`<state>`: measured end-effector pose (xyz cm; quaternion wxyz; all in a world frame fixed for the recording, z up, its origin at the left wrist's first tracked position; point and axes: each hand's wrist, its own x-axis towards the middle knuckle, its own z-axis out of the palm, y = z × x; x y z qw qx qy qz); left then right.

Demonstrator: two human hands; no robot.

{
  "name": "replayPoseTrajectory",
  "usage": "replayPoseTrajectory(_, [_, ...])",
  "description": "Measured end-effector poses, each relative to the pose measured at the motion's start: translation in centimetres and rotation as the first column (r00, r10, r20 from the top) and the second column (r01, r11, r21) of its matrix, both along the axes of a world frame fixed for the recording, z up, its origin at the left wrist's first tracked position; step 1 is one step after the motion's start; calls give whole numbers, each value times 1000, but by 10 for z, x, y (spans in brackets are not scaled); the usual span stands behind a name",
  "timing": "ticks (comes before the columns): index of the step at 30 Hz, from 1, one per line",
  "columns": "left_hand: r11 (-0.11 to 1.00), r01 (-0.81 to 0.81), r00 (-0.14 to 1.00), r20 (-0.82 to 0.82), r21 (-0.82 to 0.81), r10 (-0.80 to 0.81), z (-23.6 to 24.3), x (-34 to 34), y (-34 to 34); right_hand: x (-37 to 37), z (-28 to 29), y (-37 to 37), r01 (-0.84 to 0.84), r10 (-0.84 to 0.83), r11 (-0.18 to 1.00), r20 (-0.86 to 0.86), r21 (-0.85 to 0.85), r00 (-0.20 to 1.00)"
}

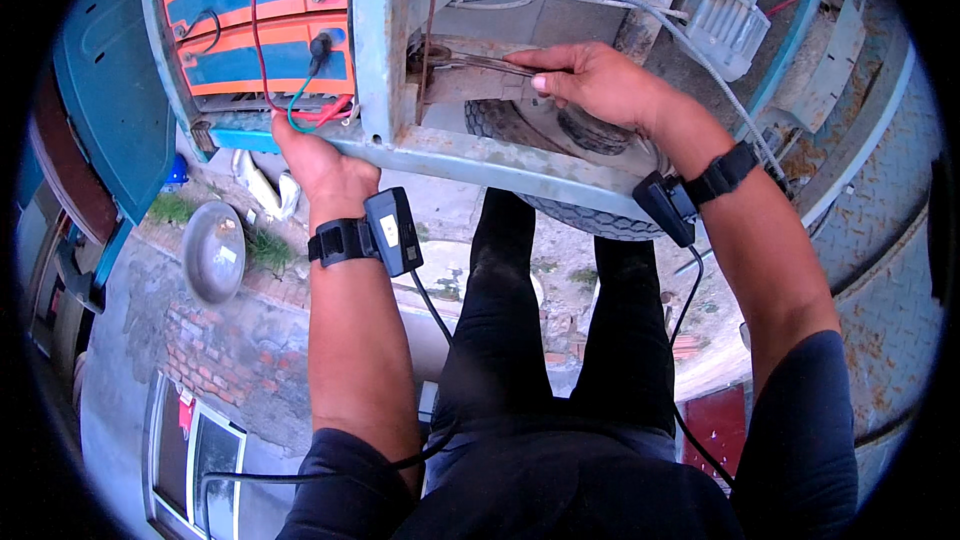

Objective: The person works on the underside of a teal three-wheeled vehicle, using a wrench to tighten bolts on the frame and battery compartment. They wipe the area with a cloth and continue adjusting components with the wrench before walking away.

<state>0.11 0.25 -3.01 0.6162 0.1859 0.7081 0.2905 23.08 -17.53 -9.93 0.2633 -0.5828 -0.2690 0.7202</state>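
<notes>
My right hand (600, 85) is closed, pinching the end of a slim metal hand tool that looks like pliers (490, 62). The tool's far end reaches left to a rusty bracket (433, 57) beside an upright post of the light-blue metal frame (383, 50). My left hand (322, 168) is at the frame's lower rail, under the orange-and-blue batteries (265, 55). Its fingers are mostly hidden behind the rail, so what they grip cannot be made out. Just above them hang a red cable (257, 40), a green cable (297, 105) and red connectors (330, 112).
A tyre (590, 217) sits beneath the frame. Behind my right hand are a grey finned motor housing (727, 25) and a sheathed cable (690, 40). A rusty tread-plate panel (880, 270) stands at right. A metal basin (213, 253) rests on the ground at left.
</notes>
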Motion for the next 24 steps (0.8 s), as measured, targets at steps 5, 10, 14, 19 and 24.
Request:
replayPoseTrajectory(5, [999,-37,999,14,-15,37,4,3,-1,-2,-20,9,-78,74,994,51,79,996])
replayPoseTrajectory(10, [1000,-28,1000,7,8,28,1,1,-1,-3,-22,15,-152,125,973,153,176,980])
replayPoseTrajectory(14, [999,-19,1000,-10,38,19,0,0,-1,-7,-4,21,-200,164,970,233,138,959])
replayPoseTrajectory(19, [999,-47,998,-52,-1,47,5,8,-1,-8,-8,17,-115,85,980,183,162,979])
replayPoseTrajectory(24, [999,-32,999,-9,5,32,3,6,-1,-12,-22,10,-3,-7,990,74,140,997])
